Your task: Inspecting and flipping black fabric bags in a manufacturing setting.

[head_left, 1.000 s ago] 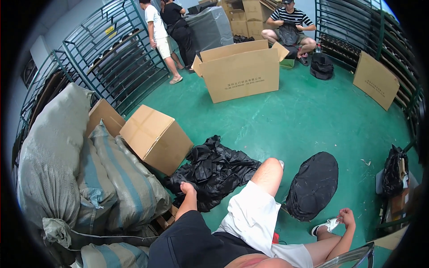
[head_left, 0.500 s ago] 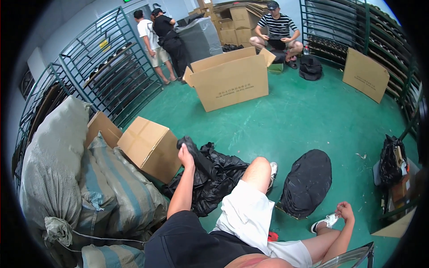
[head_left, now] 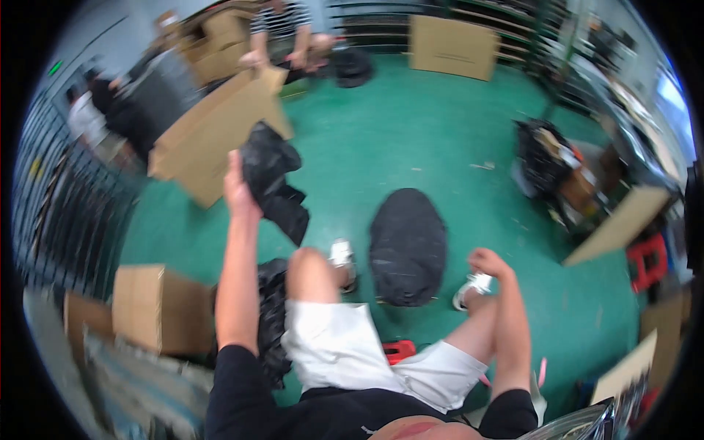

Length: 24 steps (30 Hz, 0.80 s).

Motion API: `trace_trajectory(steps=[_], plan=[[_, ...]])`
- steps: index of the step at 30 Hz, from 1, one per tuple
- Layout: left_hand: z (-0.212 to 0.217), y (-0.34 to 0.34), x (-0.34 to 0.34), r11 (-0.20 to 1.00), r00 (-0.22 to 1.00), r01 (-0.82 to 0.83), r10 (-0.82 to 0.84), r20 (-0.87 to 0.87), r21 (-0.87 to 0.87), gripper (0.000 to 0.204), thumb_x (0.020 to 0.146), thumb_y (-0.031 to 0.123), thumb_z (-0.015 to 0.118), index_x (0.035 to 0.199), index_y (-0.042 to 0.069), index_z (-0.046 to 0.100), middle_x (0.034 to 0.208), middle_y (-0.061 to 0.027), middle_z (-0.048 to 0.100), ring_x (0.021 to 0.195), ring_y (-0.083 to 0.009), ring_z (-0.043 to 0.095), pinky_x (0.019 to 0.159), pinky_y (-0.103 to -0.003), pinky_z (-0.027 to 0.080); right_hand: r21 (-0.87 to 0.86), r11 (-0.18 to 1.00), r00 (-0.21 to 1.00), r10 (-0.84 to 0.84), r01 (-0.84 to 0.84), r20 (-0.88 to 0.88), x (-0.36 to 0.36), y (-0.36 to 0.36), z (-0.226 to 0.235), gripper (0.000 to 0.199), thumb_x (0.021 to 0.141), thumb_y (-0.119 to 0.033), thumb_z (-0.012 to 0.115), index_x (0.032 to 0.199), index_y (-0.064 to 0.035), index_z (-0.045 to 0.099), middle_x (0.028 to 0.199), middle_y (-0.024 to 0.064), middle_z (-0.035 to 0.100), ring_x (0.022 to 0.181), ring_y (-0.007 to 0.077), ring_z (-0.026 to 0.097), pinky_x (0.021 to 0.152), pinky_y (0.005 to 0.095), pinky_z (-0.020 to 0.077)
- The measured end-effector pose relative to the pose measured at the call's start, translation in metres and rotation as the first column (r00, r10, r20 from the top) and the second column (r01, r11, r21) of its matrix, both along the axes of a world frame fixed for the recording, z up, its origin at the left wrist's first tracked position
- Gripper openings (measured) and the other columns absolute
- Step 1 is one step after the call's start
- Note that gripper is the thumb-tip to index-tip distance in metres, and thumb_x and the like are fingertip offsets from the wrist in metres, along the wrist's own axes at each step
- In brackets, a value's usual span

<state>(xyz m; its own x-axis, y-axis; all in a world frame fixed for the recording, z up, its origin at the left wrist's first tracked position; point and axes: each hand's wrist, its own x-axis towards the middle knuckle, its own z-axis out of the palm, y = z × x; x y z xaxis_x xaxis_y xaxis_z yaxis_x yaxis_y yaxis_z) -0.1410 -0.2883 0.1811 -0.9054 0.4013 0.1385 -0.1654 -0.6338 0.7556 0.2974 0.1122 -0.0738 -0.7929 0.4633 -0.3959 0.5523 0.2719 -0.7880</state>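
Note:
My left hand (head_left: 240,189) is raised at arm's length, its fingers closed on a black cloth piece (head_left: 270,165) that hangs down at an angle. Below that arm, partly hidden by my knee, lies a crumpled pile of black material (head_left: 273,315). A black oval bundle (head_left: 408,246) stands on the floor in front of me, between my feet, with a smooth dark top. My right hand (head_left: 490,262) hovers over my right shoe (head_left: 473,287), fingers curled and nothing visible in them. It is a little blurred and stays apart from the bundle.
A large open carton (head_left: 220,136) stands ahead on the left, a closed carton (head_left: 158,308) nearer. A seated person (head_left: 282,37) works at the back. At right are a black bag (head_left: 543,158) and a red stool (head_left: 647,262). Something red (head_left: 398,352) lies beneath me.
My view has swung to the right. My left hand has lifted the black cloth piece up and away from the crumpled pile. My right hand's fingers have curled in more.

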Motion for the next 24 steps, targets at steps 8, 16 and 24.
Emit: trace_trajectory(steps=[8,16,24], plan=[[-0.036,0.156,0.089,0.786,0.761,0.614,-0.614,0.209,0.072,0.054,0.099,0.05,0.045,0.12,0.003,0.061,0.112,-0.0117,0.068,0.098,-0.0252,0.067,0.09,-0.04,0.054,-0.281,0.959,0.968,-0.109,0.041,-0.228,-0.041,-0.039,0.029,0.051,0.093,-0.041,0.065,0.125,-0.0031,0.056,0.108,0.0098,0.065,0.09,0.0195,0.064,0.079,0.0328,0.054],[-0.124,0.242,0.15,0.465,0.434,0.885,-0.846,0.309,0.03,0.049,0.1,0.046,0.046,0.115,0.003,0.065,0.111,-0.0103,0.069,0.095,-0.0238,0.068,0.089,-0.038,0.054,-0.545,0.836,0.905,-0.278,0.062,-0.323,-0.117,-0.08,0.049,0.062,0.092,-0.053,0.058,0.124,0.0,0.06,0.127,0.0087,0.06,0.115,0.0175,0.055,0.101,0.0317,0.0401],[-0.16,0.274,0.136,0.525,0.475,0.851,-0.789,0.389,0.026,0.049,0.099,0.046,0.05,0.119,0.003,0.063,0.115,-0.0092,0.067,0.1,-0.0215,0.065,0.094,-0.036,0.05,-0.6,0.793,0.869,-0.365,0.103,-0.334,-0.159,-0.055,0.04,0.044,0.086,-0.029,0.056,0.112,0.006,0.066,0.114,0.0152,0.067,0.104,0.0237,0.062,0.091,0.0363,0.0469]])
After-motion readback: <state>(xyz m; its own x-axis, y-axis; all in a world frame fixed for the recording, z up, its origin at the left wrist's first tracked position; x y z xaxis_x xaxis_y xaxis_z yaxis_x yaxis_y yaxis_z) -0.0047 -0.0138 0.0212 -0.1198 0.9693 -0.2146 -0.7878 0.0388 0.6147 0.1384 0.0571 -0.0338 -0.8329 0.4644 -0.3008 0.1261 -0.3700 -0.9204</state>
